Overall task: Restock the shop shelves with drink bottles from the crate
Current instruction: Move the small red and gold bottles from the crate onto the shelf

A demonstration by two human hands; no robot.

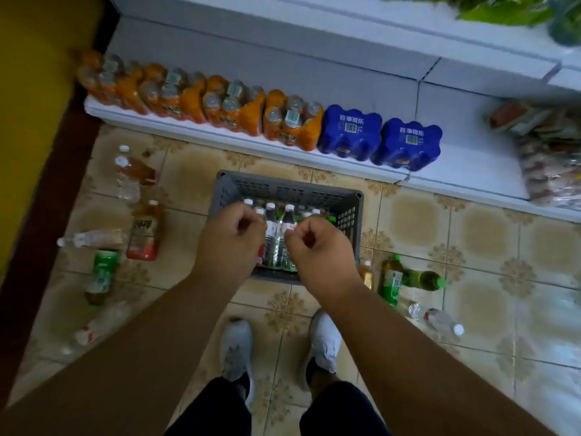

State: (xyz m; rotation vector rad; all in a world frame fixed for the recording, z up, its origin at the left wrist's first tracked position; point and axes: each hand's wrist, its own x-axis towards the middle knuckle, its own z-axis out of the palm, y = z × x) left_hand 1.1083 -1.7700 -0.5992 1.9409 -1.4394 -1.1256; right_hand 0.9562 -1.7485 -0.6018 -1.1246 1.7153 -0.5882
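Both hands hover over the grey crate (287, 190), which sits on the tiled floor (490, 234) just before the bottom shelf (239, 138). The left hand (229, 243) and right hand (320, 250) are curled into loose fists, each grip closed on nothing, as far as the blur allows. Upright bottles (284, 234) fill the crate. Loose bottles lie on the floor on both sides, leaving bare tiles around the shoes (235, 350).

Grey perforated plastic crate (352, 199), clear glossy plastic bottles (284, 234), shiny glazed floor tiles (484, 234)
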